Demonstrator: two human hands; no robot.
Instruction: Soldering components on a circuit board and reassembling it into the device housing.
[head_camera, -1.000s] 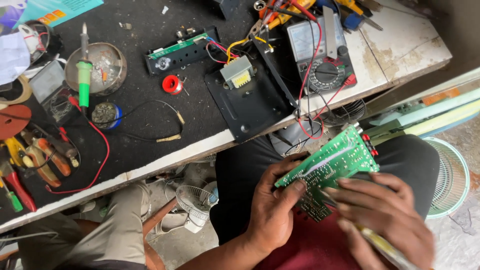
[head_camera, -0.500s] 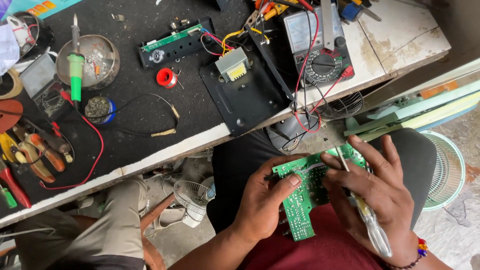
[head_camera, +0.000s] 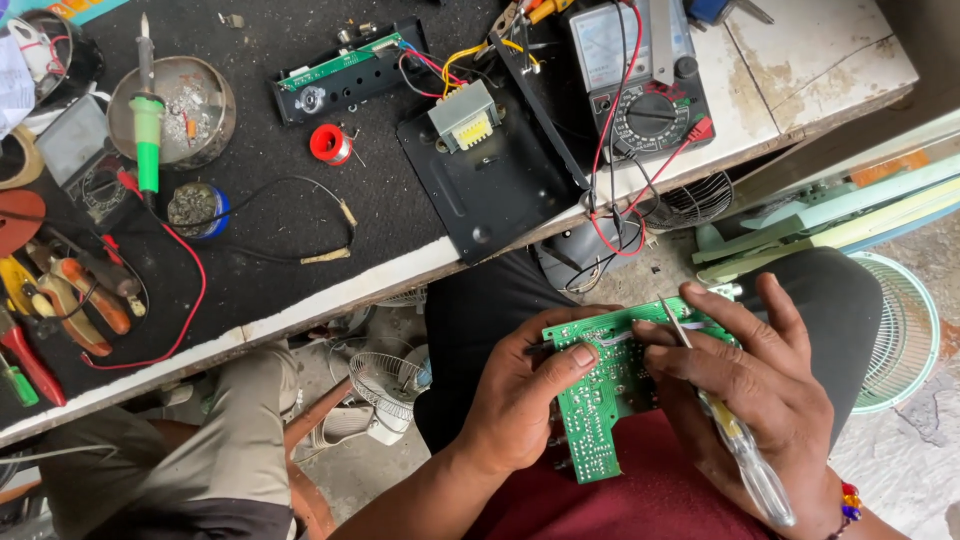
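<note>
Down over the person's lap, clear of the workbench's (head_camera: 330, 300) near edge, the green circuit board (head_camera: 600, 390) sits pinched in the left hand (head_camera: 520, 400), thumb on its solder side and fingers curled beneath. The right hand (head_camera: 750, 390) is closed round a clear-handled screwdriver (head_camera: 735, 440), its thin shaft laid flat across the board's upper edge while the fingers also press on the board. The likeliest trouble, as I judge it, is the metal shaft skidding across the solder joints: it could scratch a track or bridge two points, since it lies along the surface rather than tip-down. The board has no support but the two hands, so a hard push might flex it or tip it off the lap to the floor among the fan parts. Red and black meter leads (head_camera: 615, 215) dangle off the bench's near edge just above the board and could snag on a raised hand, dragging the multimeter (head_camera: 645, 85) toward that edge. The soldering iron (head_camera: 148, 120) rests well apart, on the metal dish (head_camera: 205, 100) near the bench's far left corner.
</note>
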